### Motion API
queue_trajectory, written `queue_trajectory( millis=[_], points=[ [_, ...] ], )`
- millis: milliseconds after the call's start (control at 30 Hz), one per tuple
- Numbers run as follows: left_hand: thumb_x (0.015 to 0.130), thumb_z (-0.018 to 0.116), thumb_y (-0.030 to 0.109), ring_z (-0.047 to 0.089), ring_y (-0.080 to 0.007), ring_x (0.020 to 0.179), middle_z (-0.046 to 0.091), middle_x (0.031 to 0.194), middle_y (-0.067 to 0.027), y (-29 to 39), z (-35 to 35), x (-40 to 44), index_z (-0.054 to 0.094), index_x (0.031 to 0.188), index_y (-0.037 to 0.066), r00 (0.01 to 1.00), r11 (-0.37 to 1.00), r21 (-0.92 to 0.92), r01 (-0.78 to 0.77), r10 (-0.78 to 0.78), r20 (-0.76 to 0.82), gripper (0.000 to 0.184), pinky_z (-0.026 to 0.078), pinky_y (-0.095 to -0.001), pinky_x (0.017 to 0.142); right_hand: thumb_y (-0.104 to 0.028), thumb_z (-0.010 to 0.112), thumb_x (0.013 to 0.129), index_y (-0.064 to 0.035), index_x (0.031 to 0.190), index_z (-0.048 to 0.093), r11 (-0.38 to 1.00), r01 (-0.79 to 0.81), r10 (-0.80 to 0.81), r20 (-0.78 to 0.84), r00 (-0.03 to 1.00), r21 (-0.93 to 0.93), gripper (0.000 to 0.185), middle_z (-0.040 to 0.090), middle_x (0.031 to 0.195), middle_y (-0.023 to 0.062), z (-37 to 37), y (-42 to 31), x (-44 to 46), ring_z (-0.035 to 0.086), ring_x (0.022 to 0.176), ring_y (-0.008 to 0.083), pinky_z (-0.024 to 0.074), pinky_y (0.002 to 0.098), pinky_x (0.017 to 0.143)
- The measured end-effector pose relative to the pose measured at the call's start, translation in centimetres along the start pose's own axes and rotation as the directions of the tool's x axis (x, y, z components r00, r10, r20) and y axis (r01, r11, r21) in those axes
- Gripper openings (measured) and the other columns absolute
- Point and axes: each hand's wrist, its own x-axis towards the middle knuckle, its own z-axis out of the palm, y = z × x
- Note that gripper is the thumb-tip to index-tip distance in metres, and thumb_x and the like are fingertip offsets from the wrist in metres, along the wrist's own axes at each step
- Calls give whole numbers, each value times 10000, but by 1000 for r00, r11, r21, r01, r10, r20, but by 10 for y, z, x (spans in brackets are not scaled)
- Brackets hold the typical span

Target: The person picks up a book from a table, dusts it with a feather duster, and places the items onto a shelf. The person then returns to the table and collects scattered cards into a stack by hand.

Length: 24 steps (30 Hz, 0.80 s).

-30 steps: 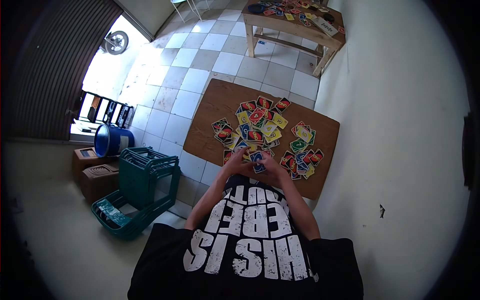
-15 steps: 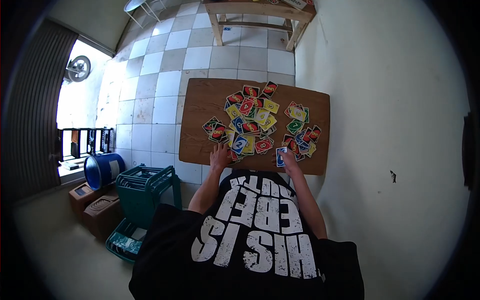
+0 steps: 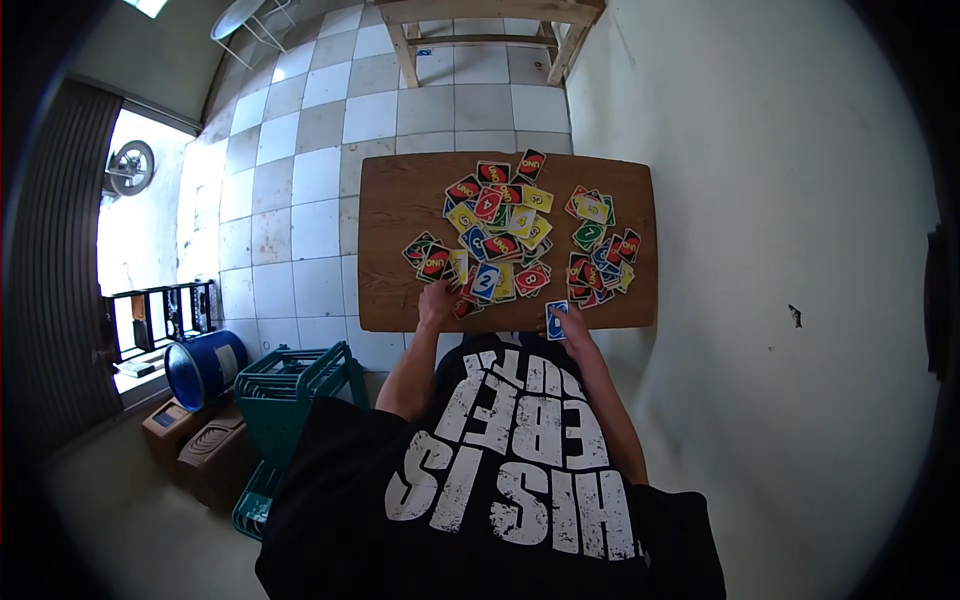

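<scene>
A wooden table [image 3: 390, 210] bears a large spread heap of UNO cards [image 3: 503, 246], with a smaller group [image 3: 589, 235] to its right. My right hand [image 3: 571, 322] grips a blue card [image 3: 557, 318] at the table's near edge. At the lower left of the heap, my left hand [image 3: 437, 300] touches the cards with its fingers bent; what lies under the fingertips is too small to make out. A blue 2 card [image 3: 486, 281] lies face up between my hands, beside a red 8 card [image 3: 531, 279].
Green stacked chairs [image 3: 290, 385] and a blue drum [image 3: 203, 368] stand at the left, near brown boxes [image 3: 215, 455]. A second wooden table [image 3: 490, 12] is at the far side. A pale wall [image 3: 760, 200] runs along the right.
My hands have parted; the left moved to the heap's lower left, the right moved right with the blue card. The blue 2 card now shows on the heap. The view has shifted.
</scene>
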Motion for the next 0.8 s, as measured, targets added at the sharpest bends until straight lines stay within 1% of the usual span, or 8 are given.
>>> queue_trajectory(
  millis=[133,233,333,433,500,533,633,800],
  points=[
    [780,747,340,667,-327,736,678,756,-188,-8,-24,9,703,816,12,995,996,-7,-88,88,54,333,497,-435,657,-173,514,974,-61,1128,509,998,-6,4,37,999,57,190,677,942,148,15,-8,9,701,722,262,597,374,573],
    [805,732,341,665,-319,685,673,717,-177,-8,-40,14,726,885,31,996,989,-140,-55,65,65,320,491,-407,616,-203,511,982,-63,1138,518,992,-8,-7,119,993,124,210,677,924,140,29,-16,18,699,714,255,594,371,564],
    [842,705,327,650,-305,601,655,644,-158,46,-64,-5,734,897,32,963,917,-329,-227,160,-218,301,487,-390,579,-265,512,992,-65,1149,527,971,-55,9,195,981,232,255,678,915,128,44,-24,31,698,718,255,597,372,583],
    [865,671,250,671,-292,710,689,732,-130,111,-66,-17,739,967,52,905,928,-80,-363,331,-268,233,516,-385,642,-385,473,1006,-70,1186,531,954,-91,24,229,973,287,367,676,953,115,63,-40,43,692,769,251,597,381,640],
    [855,664,208,666,-283,838,703,877,-111,130,-50,-19,728,1033,76,786,801,18,-599,591,-182,230,525,-379,733,-431,440,1011,-69,1205,529,928,-97,-11,286,958,360,420,671,986,111,78,-66,30,688,831,251,595,386,673],
    [850,660,187,663,-278,901,709,949,-101,137,-44,-21,723,1065,88,701,711,55,-701,702,-130,245,529,-376,778,-410,426,1015,-81,1224,522,903,-112,-30,321,947,414,402,664,1011,112,78,-71,30,682,854,250,593,386,688],
    [824,667,152,604,-268,1088,674,1122,-74,144,-32,-28,687,1156,120,607,589,216,-778,795,19,334,486,-379,927,-337,403,1015,-114,1251,513,867,-114,-69,343,937,486,343,650,1054,98,72,-74,43,667,896,233,585,388,721],
    [761,720,191,456,-287,1284,581,1273,-62,147,-27,-45,644,1147,105,510,505,112,-856,860,17,403,407,-426,1042,-154,425,945,-162,1278,497,893,-1,-116,231,966,450,341,636,1050,85,49,-59,47,657,879,206,575,400,708]
  ],
)
